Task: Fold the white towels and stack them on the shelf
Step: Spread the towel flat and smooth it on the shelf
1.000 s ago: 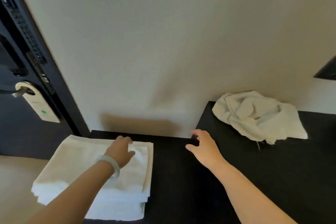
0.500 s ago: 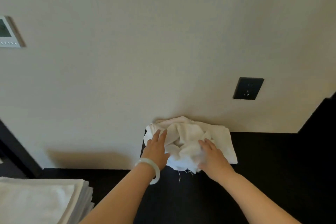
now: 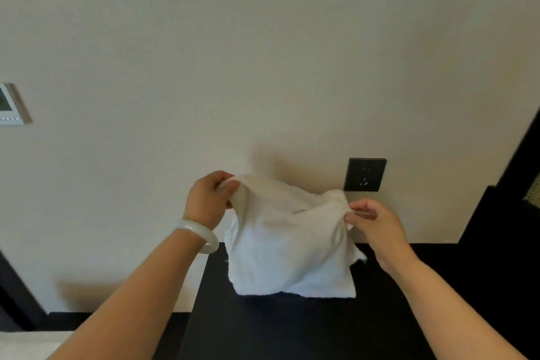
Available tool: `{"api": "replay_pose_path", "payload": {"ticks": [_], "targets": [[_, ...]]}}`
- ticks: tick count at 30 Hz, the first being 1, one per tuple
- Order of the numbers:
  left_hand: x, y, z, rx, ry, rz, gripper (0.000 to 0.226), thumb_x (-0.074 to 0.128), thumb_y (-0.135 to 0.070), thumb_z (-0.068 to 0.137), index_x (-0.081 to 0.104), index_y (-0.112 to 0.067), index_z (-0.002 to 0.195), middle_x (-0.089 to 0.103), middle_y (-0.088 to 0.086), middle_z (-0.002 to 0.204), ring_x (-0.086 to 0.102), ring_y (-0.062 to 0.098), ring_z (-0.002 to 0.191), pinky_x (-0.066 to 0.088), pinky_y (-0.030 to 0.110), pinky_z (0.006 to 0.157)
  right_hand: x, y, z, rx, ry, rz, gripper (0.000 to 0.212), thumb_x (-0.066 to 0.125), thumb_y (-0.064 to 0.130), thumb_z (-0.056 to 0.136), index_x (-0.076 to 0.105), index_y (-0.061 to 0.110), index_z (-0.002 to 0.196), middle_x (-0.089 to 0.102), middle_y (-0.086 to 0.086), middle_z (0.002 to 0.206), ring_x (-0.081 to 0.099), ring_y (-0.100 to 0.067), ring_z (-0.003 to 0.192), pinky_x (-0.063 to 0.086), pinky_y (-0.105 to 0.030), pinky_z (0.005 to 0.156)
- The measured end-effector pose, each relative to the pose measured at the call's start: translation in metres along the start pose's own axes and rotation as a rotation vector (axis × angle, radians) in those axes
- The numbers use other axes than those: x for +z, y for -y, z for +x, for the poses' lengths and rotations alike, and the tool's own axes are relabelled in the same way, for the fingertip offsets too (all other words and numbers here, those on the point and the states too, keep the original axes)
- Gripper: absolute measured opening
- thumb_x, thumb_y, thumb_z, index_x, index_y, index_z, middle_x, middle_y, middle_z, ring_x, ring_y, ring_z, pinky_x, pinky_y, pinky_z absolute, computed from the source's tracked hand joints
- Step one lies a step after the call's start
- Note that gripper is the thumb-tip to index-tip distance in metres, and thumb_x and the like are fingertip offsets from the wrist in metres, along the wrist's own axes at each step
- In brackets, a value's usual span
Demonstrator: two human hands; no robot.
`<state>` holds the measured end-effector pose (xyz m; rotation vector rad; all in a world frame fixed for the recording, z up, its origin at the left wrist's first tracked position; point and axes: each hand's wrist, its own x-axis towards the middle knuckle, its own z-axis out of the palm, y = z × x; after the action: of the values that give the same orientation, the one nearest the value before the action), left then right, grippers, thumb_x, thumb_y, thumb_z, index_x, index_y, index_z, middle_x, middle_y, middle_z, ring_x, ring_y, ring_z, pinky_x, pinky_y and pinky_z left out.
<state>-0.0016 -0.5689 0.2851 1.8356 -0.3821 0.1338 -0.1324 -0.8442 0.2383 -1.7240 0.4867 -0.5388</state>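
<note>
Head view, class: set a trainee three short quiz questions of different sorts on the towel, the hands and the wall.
1. True or false: the white towel lies fully flat on the dark surface.
2. Which hand wears the pale bangle? A left hand; B right hand; C neither.
3. Fill in: right of the towel's top edge, the wall carries a black ____.

Key: 1 false, both hands pinch its upper corners and it hangs. 2 A. 3 socket.
</note>
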Motion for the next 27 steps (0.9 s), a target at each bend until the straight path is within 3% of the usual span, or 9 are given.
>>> {"api": "replay_pose_path", "payload": {"ticks": [4,6,10,12,14,17,20,23,27], "targets": [[-0.019,-0.041,0.009,-0.061,0.040,-0.444,0.009,0.066,-0.012,0.091,0.071,-0.008,0.098,0.074,0.008,0.087,0.072,0.019,0.079,0.057,0.025,0.066,-0.062,0.045,0.009,0.016,0.078,0.204,0.019,0.071,0.001,0.084,0.073,0.015,0.098,0.075,-0.003,0.092,0.071,-0.016,0.087,0.054,-0.030,0.074],[-0.021,-0.038,0.013,-0.119,0.058,-0.499,0.012,0.068,-0.010,0.090,0.071,-0.008,0.100,0.074,0.010,0.091,0.073,0.020,0.080,0.058,0.025,0.067,-0.082,0.052,0.011,0.047,0.132,0.247,0.023,0.072,0.001,0.081,0.072,0.013,0.101,0.075,-0.003,0.090,0.073,-0.015,0.083,0.055,-0.026,0.069],[0.012,0.009,-0.001,-0.286,0.044,-0.076,0.026,0.061,0.001,0.090,0.063,-0.002,0.116,0.068,0.016,0.095,0.067,0.025,0.080,0.055,0.031,0.071,-0.069,0.023,0.006,0.120,0.202,0.049,0.035,0.073,-0.005,0.082,0.066,0.013,0.111,0.070,-0.006,0.106,0.069,-0.021,0.096,0.057,-0.030,0.077],[0.039,0.037,-0.025,-0.284,0.128,0.299,0.036,0.061,0.001,0.088,0.058,-0.003,0.124,0.062,0.015,0.106,0.062,0.029,0.090,0.050,0.034,0.077,-0.053,-0.005,-0.001,0.183,0.288,-0.021,0.041,0.073,-0.008,0.081,0.064,0.016,0.113,0.066,-0.004,0.115,0.066,-0.020,0.105,0.055,-0.037,0.092],[0.068,0.057,-0.057,-0.234,0.238,0.460,0.041,0.065,-0.008,0.089,0.055,-0.010,0.128,0.055,0.012,0.124,0.059,0.027,0.105,0.049,0.033,0.087,-0.046,-0.034,-0.007,0.232,0.342,-0.079,0.040,0.072,-0.007,0.083,0.064,0.020,0.110,0.065,-0.001,0.118,0.067,-0.016,0.106,0.054,-0.036,0.096],[0.110,0.073,-0.108,-0.205,0.361,0.389,0.031,0.063,-0.017,0.092,0.056,-0.022,0.122,0.053,-0.002,0.123,0.057,0.011,0.103,0.047,0.019,0.083,-0.049,-0.076,-0.012,0.293,0.282,-0.376,0.036,0.068,-0.003,0.088,0.062,0.024,0.112,0.063,0.005,0.117,0.061,-0.008,0.101,0.050,-0.023,0.082],[0.146,0.076,-0.140,-0.275,0.497,0.236,0.016,0.061,-0.016,0.092,0.059,-0.025,0.106,0.060,-0.004,0.106,0.061,0.007,0.088,0.053,0.017,0.074,-0.053,-0.112,-0.020,0.447,0.336,-0.698,0.044,0.072,0.003,0.086,0.060,0.022,0.124,0.059,0.005,0.114,0.057,-0.010,0.101,0.052,-0.026,0.087],[0.174,0.074,-0.157,-0.384,0.627,0.152,0.014,0.062,-0.016,0.092,0.059,-0.025,0.103,0.063,-0.001,0.101,0.066,0.012,0.085,0.057,0.027,0.083,-0.050,-0.135,-0.034,0.584,0.425,-0.725,0.045,0.079,0.013,0.080,0.060,0.026,0.120,0.060,0.007,0.105,0.062,-0.009,0.094,0.057,-0.029,0.086],[0.194,0.070,-0.168,-0.410,0.783,0.209,0.034,0.071,-0.035,0.086,0.052,-0.030,0.113,0.056,-0.010,0.110,0.060,0.007,0.099,0.053,0.026,0.092,-0.043,-0.142,-0.053,0.632,0.568,-0.667,0.020,0.084,0.032,0.072,0.072,0.024,0.087,0.067,0.008,0.088,0.063,-0.009,0.083,0.055,-0.028,0.080]]}}
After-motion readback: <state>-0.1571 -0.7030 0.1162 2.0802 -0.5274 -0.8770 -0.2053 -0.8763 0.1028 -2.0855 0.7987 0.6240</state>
